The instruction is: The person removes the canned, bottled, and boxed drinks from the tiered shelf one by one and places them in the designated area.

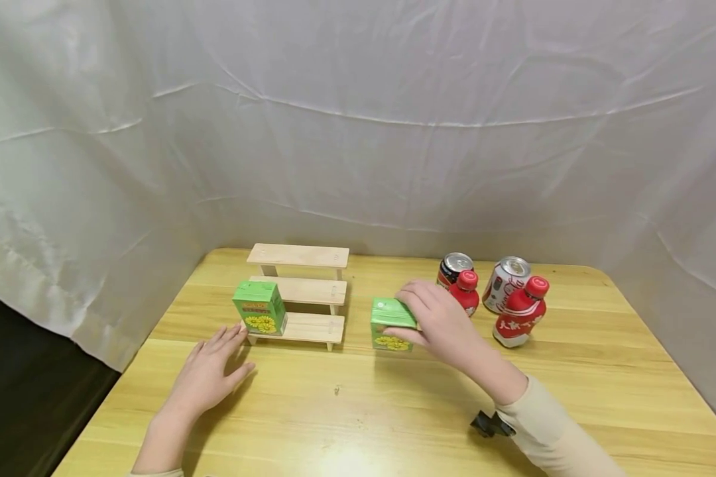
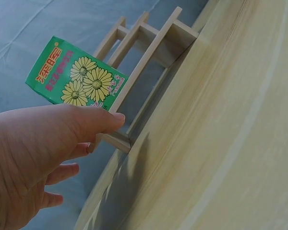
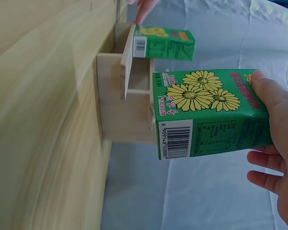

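Note:
My right hand [image 1: 438, 321] grips a green drink carton [image 3: 211, 112] with yellow flowers by its top end, thumb on the printed front. In the right wrist view the carton's base appears raised off the table. A second matching carton [image 1: 260, 309] stands upright at the left end of the lowest step of a small three-tier wooden shelf [image 1: 313, 326]. Beside that end of the shelf is my left hand [image 1: 207, 374], its fingers loosely extended and holding nothing. In the left wrist view its thumb lies close to the step's edge; whether it touches cannot be told.
Right of the held carton stand a dark can [image 1: 457, 264], a silver-white cola can [image 1: 504, 285] and two red-capped bottles, one in front [image 1: 520, 313] and one partly hidden behind my right hand [image 1: 467, 293]. A pale curtain [image 1: 394, 165] hangs behind the wooden table [image 1: 334, 424].

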